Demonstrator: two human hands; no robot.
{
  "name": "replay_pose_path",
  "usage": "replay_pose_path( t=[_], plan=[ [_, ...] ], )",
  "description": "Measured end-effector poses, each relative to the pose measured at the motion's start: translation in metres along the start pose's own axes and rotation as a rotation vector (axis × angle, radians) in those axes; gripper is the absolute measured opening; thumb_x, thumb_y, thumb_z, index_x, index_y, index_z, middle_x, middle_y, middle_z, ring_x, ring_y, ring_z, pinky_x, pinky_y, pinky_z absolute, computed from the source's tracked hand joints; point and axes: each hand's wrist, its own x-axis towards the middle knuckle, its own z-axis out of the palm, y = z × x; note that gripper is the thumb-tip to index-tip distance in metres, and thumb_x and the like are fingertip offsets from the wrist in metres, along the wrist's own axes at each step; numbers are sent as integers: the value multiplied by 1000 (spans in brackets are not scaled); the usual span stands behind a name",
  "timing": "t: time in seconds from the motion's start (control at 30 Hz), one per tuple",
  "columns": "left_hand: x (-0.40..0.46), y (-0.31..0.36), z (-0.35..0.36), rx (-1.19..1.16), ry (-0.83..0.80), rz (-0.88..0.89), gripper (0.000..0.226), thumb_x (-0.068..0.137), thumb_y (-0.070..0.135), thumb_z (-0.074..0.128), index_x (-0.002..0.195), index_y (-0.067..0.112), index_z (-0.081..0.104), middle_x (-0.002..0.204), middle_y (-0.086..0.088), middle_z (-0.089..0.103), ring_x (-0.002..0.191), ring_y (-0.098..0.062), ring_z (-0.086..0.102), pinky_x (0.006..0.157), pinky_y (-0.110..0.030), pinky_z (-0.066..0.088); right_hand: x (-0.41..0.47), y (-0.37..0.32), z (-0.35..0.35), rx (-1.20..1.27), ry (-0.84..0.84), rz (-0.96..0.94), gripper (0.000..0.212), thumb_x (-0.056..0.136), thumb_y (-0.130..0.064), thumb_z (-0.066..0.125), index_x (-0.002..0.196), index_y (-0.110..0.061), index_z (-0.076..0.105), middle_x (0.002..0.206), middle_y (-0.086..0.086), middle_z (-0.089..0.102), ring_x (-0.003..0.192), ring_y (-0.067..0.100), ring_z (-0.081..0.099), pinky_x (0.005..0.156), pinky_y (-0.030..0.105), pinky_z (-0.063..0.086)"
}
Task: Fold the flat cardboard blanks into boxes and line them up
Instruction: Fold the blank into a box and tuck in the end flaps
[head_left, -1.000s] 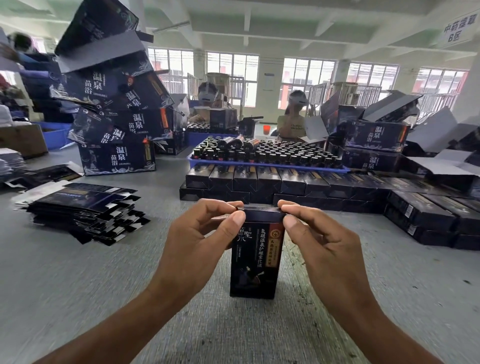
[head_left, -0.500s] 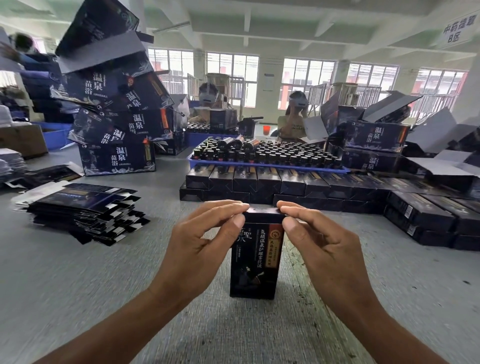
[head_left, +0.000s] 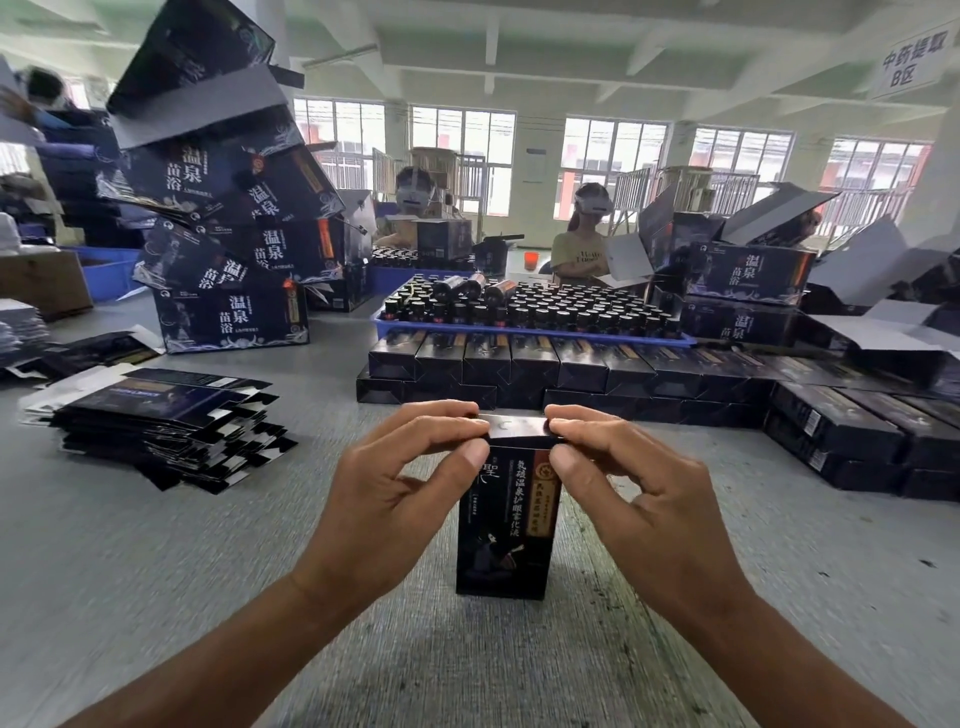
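A small black box (head_left: 506, 535) with gold and white print stands upright on the grey table (head_left: 156, 571) in front of me. My left hand (head_left: 395, 483) pinches its top left corner, thumb on the front and fingers over the top flap. My right hand (head_left: 628, 488) pinches the top right corner the same way. The top flap lies nearly flat between my fingertips. A pile of flat black blanks (head_left: 161, 421) lies to the left. Folded boxes lie in rows (head_left: 545, 369) behind the upright box.
A blue tray (head_left: 530, 335) of dark bottles sits on the rows of boxes. More folded boxes (head_left: 857, 431) are stacked at right. Large dark cartons (head_left: 228, 244) tower at back left, others at back right (head_left: 748, 275). Two people sit beyond the tray.
The top flap has come down onto the box's open top. My fingertips have closed in over it from both sides. The box has stayed in place.
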Motion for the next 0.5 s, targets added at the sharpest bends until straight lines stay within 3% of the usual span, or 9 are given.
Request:
replay_pose_path(
  t=[0.13, 0.23, 0.5],
  plan=[
    [1, -2, 0, 44, 3, 56, 25, 87, 30, 66, 106, 16, 75, 120, 6, 67, 112, -12, 66, 65, -34, 63, 0, 4, 0, -74, -8, -108, 22, 92, -25, 68, 110, -15, 75, 122, -10, 70, 113, -3, 64, 88, 15, 54],
    [2, -2, 1, 55, 13, 64, 24, 87, 31, 66, 104, 17, 76, 119, 6, 68, 110, -11, 67, 65, -35, 62, 1, 6, 0, -87, -5, -130, 20, 92, -24, 67, 108, -15, 75, 121, -11, 69, 112, -4, 64, 87, 14, 54],
    [5, -4, 1, 148, 19, 52, 30, 86, 38, 62, 103, 16, 75, 121, 9, 68, 110, -8, 66, 68, -26, 62, -2, 7, 4, 105, 1, 91, 21, 89, -34, 63, 105, -27, 75, 122, -24, 67, 112, -3, 63, 85, 13, 53]
  ],
)
